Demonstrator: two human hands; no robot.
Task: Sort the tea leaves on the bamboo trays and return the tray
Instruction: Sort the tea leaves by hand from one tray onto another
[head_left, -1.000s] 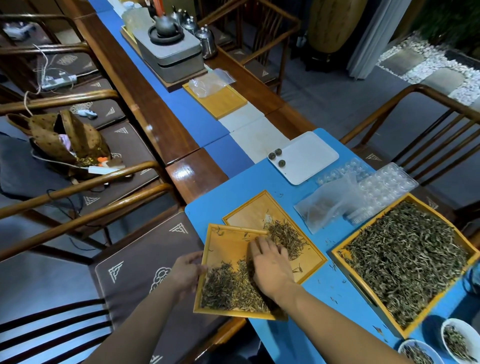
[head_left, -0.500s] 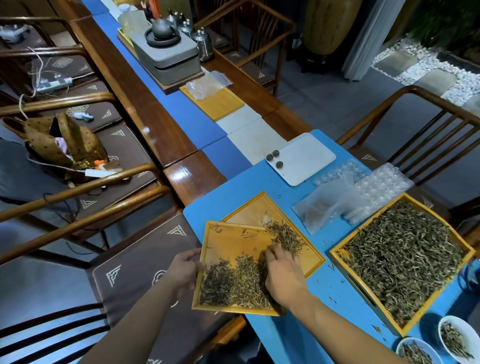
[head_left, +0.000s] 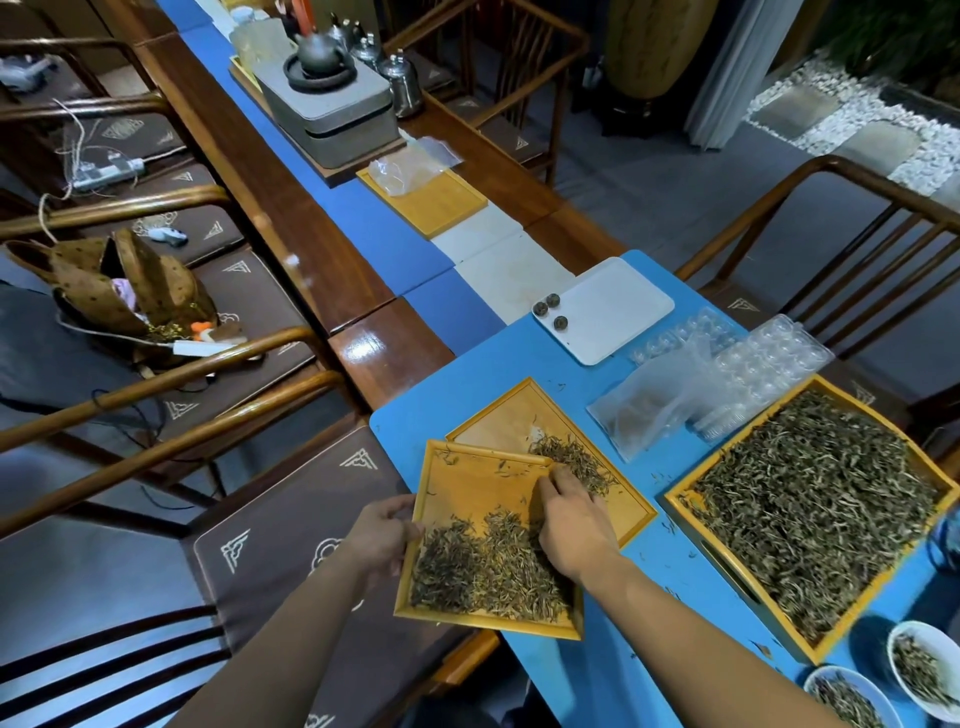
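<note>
A person's right hand rests palm-down on a small bamboo tray, fingers curled loosely over the tray's far right corner and touching loose tea leaves there; it is not closed around anything. The left hand grasps the same tray by its left rim, thumb on top. The tray sits tilted at the near edge of a blue mat, its left part jutting out past the table edge above a brown chair cushion. Its leaves lie heaped in the near half, while the far half is mostly bare wood with a few stray strands.

Just beyond, and partly under the held tray's far corner, lies a second small bamboo tray flat on the mat, with a smaller pile of leaves near its middle, right beside the right hand's fingertips.

To the right, well apart, a large bamboo tray is filled with tea leaves. Clear plastic bags and blister moulds lie behind it, near a white board carrying three small dark tea balls. Two white bowls of leaves stand at the near right corner. Farther along the wooden table sits a grey tea stand with a dark teapot.
</note>
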